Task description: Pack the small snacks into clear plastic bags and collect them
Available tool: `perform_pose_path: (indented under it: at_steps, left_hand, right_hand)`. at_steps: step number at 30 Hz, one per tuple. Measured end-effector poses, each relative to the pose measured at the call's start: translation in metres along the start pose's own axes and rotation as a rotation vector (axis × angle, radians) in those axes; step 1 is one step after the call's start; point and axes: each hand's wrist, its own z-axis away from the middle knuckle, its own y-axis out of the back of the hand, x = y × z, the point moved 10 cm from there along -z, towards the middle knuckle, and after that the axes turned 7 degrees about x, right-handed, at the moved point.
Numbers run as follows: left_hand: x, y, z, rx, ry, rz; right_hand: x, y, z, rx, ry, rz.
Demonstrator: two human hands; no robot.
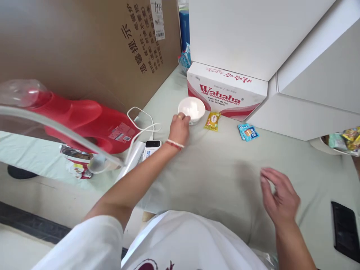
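Glossy white bowl [192, 108], matt cloth tablecloth [225, 168]

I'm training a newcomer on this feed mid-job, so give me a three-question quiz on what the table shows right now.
1. True or false: the left hand is touching the white bowl.
2. Which packet lies closer to the bowl: A the yellow packet, or B the blue packets?
3. What does the right hand hold?

Key
1. True: its fingers reach the bowl's near rim, though a closed grip cannot be confirmed.
2. A: the yellow packet lies just right of the bowl, in front of the Wahaha box.
3. Nothing: it hovers open above the pale green cloth.
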Motion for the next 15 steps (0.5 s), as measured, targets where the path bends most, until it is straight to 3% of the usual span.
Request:
perform_pose_path:
  at_steps: [3,5,8,9,11,15]
  left_hand:
    - [0.048,0.012,0.078,-0.016,-0.195,0.037]
    - [0.077,0.019,0.120,-0.005,-0.333,0.090]
    - [0.099,0.020,0.160,-0.027,-0.457,0.191]
    - [0.102,0.019,0.168,-0.045,-0.481,0.223]
    - [0.103,0.016,0.175,-0.073,-0.506,0.275]
    - [0.096,0.019,0.174,-0.055,-0.503,0.315]
  right_hand:
    - [-0.061,-0.068,-0.051,-0.208,0.167,-0.136]
    - [-0.082,-0.132,-0.062,-0.545,0.194,-0.056]
    - [-0.081,-0.206,-0.044,-1.032,0.166,0.184]
    - [-0.078,-0.220,-0.035,-1.145,0.160,0.237]
    - [-0.075,-0.237,-0.022,-1.250,0.147,0.296]
    - [-0.075,-0.250,-0.016,-1.230,0.126,0.310]
